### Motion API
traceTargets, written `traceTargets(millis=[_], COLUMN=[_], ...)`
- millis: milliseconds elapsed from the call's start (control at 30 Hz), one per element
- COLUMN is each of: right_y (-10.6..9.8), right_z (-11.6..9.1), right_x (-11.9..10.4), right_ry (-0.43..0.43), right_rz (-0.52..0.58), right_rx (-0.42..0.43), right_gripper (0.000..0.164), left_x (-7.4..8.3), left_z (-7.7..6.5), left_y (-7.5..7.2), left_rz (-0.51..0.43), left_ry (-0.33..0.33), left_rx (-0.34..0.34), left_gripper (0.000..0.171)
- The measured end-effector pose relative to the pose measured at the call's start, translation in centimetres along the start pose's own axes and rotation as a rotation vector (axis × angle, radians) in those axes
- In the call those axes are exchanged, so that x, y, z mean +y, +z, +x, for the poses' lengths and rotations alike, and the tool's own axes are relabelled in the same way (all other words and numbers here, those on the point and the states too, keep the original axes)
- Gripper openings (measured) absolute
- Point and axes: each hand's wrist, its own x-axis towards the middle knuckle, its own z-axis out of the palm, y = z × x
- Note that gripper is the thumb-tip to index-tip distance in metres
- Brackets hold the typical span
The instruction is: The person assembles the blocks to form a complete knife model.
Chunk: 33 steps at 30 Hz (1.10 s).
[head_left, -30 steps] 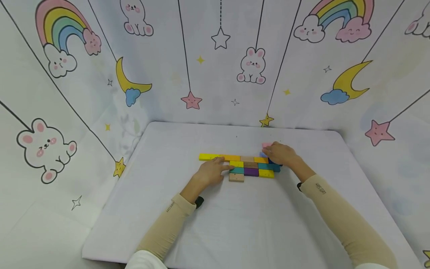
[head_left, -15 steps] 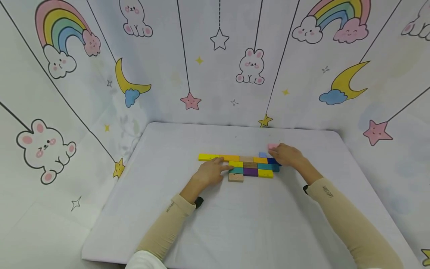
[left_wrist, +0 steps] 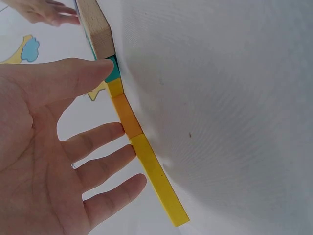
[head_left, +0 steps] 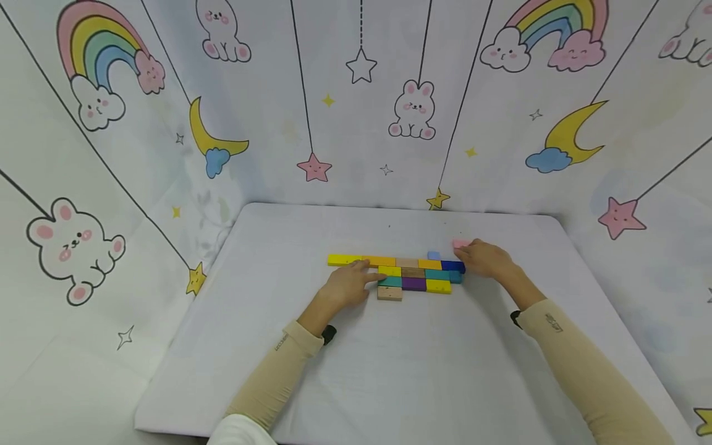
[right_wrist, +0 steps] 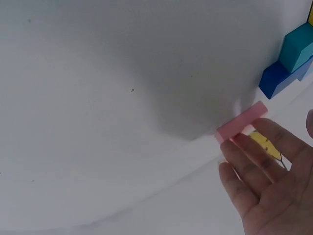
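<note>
Rows of coloured wooden blocks lie side by side on the table. My left hand [head_left: 349,285] rests at their left side, its fingers spread. In the left wrist view its thumb touches a teal block [left_wrist: 114,72], while fingertips meet an orange block [left_wrist: 128,116] and a long yellow block [left_wrist: 161,181]. At the far right, fingertips of my right hand [head_left: 485,258] touch a pink block [right_wrist: 242,121]; the thumb stands away from it. That block lies apart from the dark blue block [head_left: 453,267] at the row's right end.
A light blue block [head_left: 434,255] lies behind the back row. Purple [head_left: 414,284], brown [head_left: 413,272] and beige [head_left: 389,294] blocks sit among the others. Beyond the white table [head_left: 345,383] rises a backdrop printed with rabbits, stars and rainbows.
My right hand has moved to the right, and the pink block has slid right with it, away from the light blue block. My left hand has stayed in place.
</note>
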Motion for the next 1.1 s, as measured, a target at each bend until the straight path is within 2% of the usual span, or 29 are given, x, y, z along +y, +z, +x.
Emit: traceTargets(millis=[233,667,967,1100], right_y=[0.4,0.5,0.9,1.0], right_z=[-0.7,-1.9,-2.8,-3.2], right_x=[0.9,1.3,1.6,1.6], right_ry=[0.000,0.039,0.002,0.020], right_rz=[-0.007,0.012,-0.035,0.002], right_rx=[0.018,0.061,0.067,0.082], right_gripper=[0.055,0.058,0.049,0.049], left_x=[0.0,-0.2,-0.1,-0.1], left_z=[0.0,0.2,0.2,0.2], left_y=[0.0,0.3,0.2,0.2], left_rz=[-0.003,0.009,0.012,-0.003], left_ry=[-0.005,-0.002,-0.003,-0.010], left_rx=[0.002,0.005,-0.004,-0.008], left_gripper=[0.053,0.050,0.051,0.051])
